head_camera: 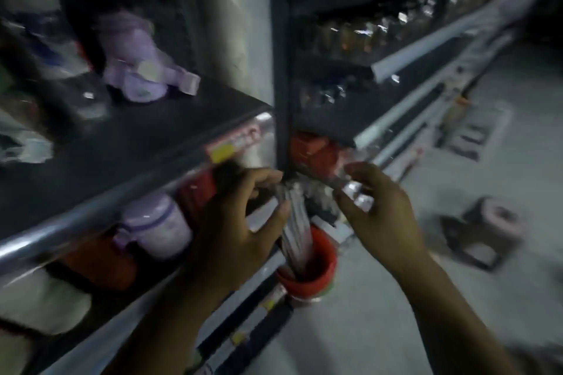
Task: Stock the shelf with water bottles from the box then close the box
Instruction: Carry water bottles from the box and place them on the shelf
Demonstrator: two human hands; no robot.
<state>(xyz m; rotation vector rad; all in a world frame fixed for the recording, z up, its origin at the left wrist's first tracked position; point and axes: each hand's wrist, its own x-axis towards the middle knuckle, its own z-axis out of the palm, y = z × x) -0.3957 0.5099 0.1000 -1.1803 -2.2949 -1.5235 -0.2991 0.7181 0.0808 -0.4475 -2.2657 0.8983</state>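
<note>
The frame is motion-blurred. My left hand (pixel 240 216) grips a clear, shiny bottle (pixel 297 231) that points down and ends in an orange-red cap or base (pixel 310 271). My right hand (pixel 380 213) pinches crinkled clear plastic wrap (pixel 356 196) at the bottle's upper end. Both hands are in front of the shelf's dark upright post (pixel 281 70), just below the dark shelf board (pixel 122 146). A purple bottle (pixel 137 61) stands on that board, and another purple bottle (pixel 155 222) sits on the level below. No box is in view.
Red packages (pixel 316 152) sit behind my hands on the lower shelf. Long shelves of jars (pixel 380 30) run away to the right. A low stool (pixel 487 231) stands on the pale floor at right. Price tags (pixel 234 143) line the shelf edge.
</note>
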